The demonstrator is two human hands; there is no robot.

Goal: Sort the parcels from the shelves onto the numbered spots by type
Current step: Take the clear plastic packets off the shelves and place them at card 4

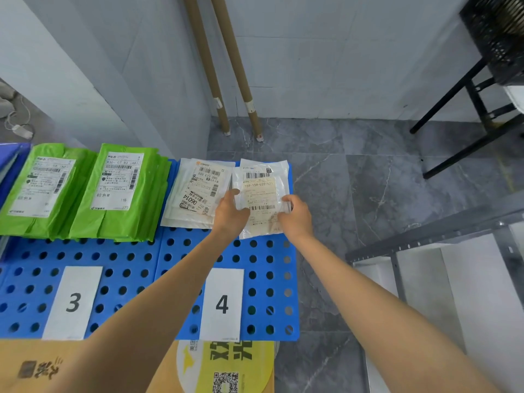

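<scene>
A clear white parcel (pixel 262 191) with a barcode label lies at the far right of the blue perforated board (pixel 263 282), above the paper sign "4" (pixel 222 304). My left hand (pixel 229 212) pinches its left edge and my right hand (pixel 295 215) pinches its right edge. Beside it on the left lies another white parcel (pixel 195 191) on a small stack. Two piles of green parcels (pixel 119 191) (pixel 42 188) sit above the sign "3" (pixel 73 302).
Two cardboard tubes (pixel 226 66) lean against the tiled wall. A grey metal shelf frame (pixel 442 236) stands at the right, a black stand (pixel 476 109) farther back. A brown carton (pixel 42 367) with a yellow sticker lies near me.
</scene>
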